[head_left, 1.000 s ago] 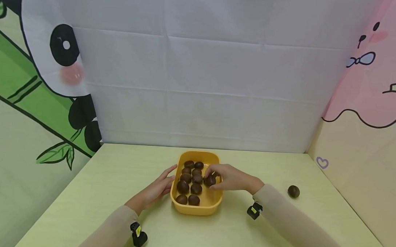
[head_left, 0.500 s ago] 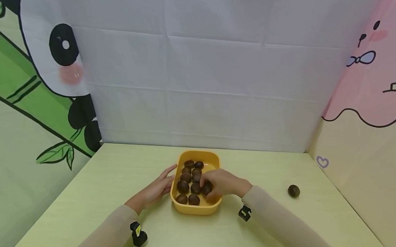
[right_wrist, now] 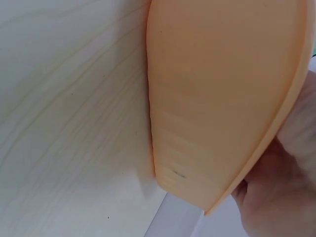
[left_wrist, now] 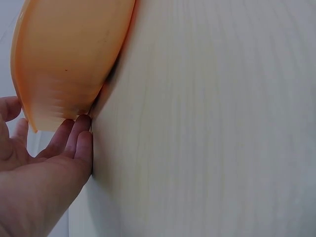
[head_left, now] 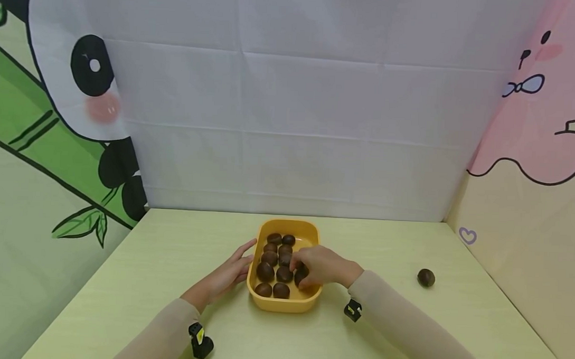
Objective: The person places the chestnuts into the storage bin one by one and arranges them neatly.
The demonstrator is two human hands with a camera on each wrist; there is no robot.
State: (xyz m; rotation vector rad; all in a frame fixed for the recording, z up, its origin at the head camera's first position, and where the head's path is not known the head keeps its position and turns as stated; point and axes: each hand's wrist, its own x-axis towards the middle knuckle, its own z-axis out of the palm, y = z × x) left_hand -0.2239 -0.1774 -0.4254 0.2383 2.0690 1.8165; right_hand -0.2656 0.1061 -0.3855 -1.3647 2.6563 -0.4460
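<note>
A yellow plastic box (head_left: 283, 305) stands on the table, with several dark brown chestnuts (head_left: 265, 272) set in rough columns on its left and middle. Inside its right half, my right hand (head_left: 329, 265) reaches over the rim and grips a chestnut (head_left: 300, 275) between thumb and fingers, low near the bottom. The hand covers part of that chestnut. My left hand (head_left: 221, 280) rests its extended fingers against the box's left outer side; in the left wrist view the fingertips (left_wrist: 84, 121) touch the wall near its base. The right wrist view shows the box wall (right_wrist: 212, 98) hiding the fingertips.
One more chestnut (head_left: 426, 278) lies alone on the table at the right. The pale wooden table (head_left: 358, 330) ends at a white cloth backdrop (head_left: 292, 169), with painted side walls left and right.
My right hand has moved toward me and slightly left inside the box with its chestnut, lowering it beside the middle column. The left hand and the box have stayed put.
</note>
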